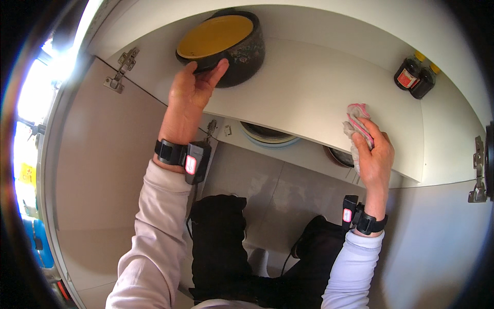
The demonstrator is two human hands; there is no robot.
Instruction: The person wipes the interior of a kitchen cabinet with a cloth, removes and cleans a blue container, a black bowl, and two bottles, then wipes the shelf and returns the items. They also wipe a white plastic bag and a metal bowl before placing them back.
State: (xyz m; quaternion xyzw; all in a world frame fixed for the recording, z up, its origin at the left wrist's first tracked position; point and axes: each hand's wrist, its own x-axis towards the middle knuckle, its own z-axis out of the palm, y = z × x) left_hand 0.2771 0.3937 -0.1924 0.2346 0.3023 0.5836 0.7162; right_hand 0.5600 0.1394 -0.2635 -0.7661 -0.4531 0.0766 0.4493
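Note:
A dark pot with a floral pattern and a yellow inside (243, 58) stands on the left part of a white cabinet shelf (308, 92). My left hand (195, 83) is at its near side, thumb and fingers on the dark handle or rim; how firmly it grips cannot be told. Over the right part of the shelf, my right hand (372, 154) holds a crumpled grey-white cloth with pink stripes (357, 116) between thumb and fingers. Both wrists wear black straps with small devices.
Two dark bottles with yellow caps (408, 73) stand at the back right of the shelf. Below it, stacked round dishes (270, 139) and a pan (341, 156) sit on a lower shelf. Cabinet doors with metal hinges (121, 71) stand open at both sides.

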